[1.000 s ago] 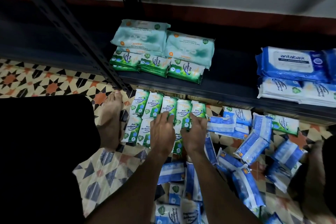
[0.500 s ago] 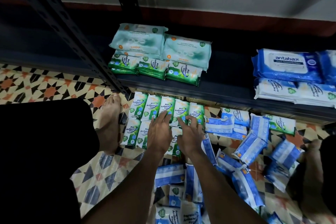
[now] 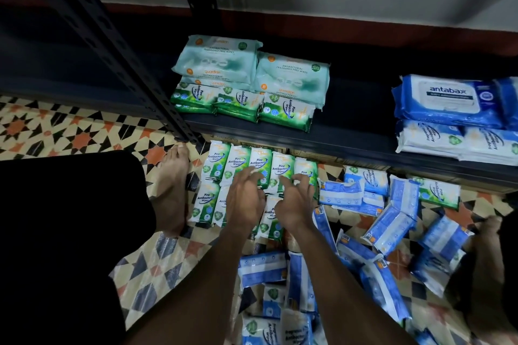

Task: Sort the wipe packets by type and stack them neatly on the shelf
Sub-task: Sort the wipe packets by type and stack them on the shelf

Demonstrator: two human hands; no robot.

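A few stacked packs (image 3: 288, 78) sit on the shelf (image 3: 358, 123). Many green packs (image 3: 238, 161) and blue packs (image 3: 392, 225) wait on the floor (image 3: 84, 137). The left hand (image 3: 246, 200) and right hand (image 3: 297, 204) hang loose, holding nothing.

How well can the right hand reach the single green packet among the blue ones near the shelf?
Probably yes. The right hand seems to hold nothing, and the single green packet lies uncovered on the floor. Only loose blue packets lie between them, and the hand could pass above these.
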